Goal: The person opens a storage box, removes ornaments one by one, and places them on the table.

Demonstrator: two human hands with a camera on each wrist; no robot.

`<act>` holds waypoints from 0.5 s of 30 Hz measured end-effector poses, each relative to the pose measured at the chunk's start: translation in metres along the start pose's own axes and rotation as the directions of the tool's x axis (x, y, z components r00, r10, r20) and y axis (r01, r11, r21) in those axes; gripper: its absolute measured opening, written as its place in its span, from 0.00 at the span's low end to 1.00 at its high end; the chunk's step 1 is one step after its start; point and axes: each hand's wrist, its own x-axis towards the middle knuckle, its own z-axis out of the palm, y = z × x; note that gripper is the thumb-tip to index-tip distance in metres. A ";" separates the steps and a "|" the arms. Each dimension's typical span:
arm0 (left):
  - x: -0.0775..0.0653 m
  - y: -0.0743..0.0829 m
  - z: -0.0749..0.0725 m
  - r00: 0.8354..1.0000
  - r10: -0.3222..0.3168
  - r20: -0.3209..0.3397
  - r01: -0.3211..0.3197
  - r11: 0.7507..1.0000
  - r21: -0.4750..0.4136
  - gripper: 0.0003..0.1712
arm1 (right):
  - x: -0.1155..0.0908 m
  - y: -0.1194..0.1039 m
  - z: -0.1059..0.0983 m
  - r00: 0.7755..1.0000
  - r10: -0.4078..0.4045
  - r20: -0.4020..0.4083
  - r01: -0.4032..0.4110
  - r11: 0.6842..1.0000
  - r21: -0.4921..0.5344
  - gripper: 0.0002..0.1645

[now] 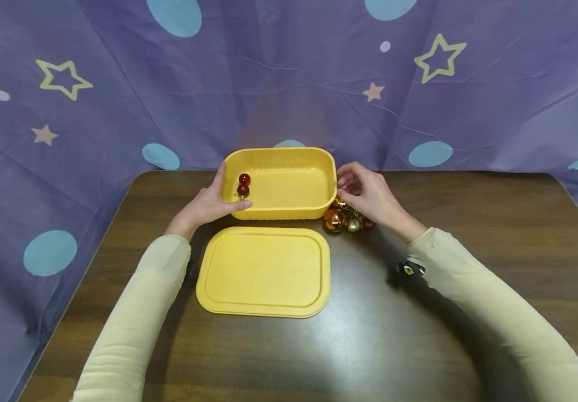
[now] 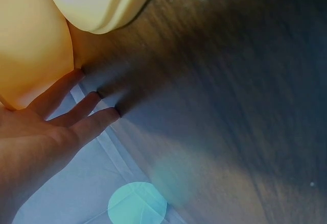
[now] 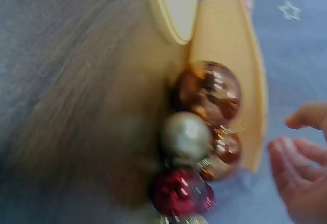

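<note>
A yellow plastic container [image 1: 289,213] stands at the back of the table with two small red baubles [image 1: 243,190] inside at its left. My left hand [image 1: 208,204] holds its left end, the thumb across the front rim; in the left wrist view the other fingers lie along the outside. My right hand [image 1: 369,192] hovers beside the right end, fingers loosely bent, with nothing seen in them. Below it, against the container's outside, lies a cluster of baubles: a big copper one [image 3: 210,92], a pale gold one [image 3: 186,135] and a dark red one [image 3: 179,192].
A yellow lid [image 1: 264,273] lies flat on the brown wooden table [image 1: 394,335] in front of the container. A purple curtain [image 1: 294,67] with stars and blue dots hangs right behind the table's back edge.
</note>
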 end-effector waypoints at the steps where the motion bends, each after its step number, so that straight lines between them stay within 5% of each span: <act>1: 0.000 0.000 0.000 1.000 -0.003 0.002 0.003 1.000 0.001 0.71 | 0.003 -0.001 0.004 1.000 -0.018 -0.002 0.018 1.000 0.003 0.19; 7: 0.000 0.001 0.001 1.000 0.001 0.002 -0.001 1.000 0.001 0.71 | 0.021 -0.009 0.030 0.995 -0.101 0.005 0.100 0.995 0.027 0.16; 15: 0.000 0.001 0.000 1.000 -0.008 0.003 0.008 1.000 -0.002 0.71 | 0.041 -0.021 0.060 0.990 -0.088 0.107 0.083 0.995 0.053 0.15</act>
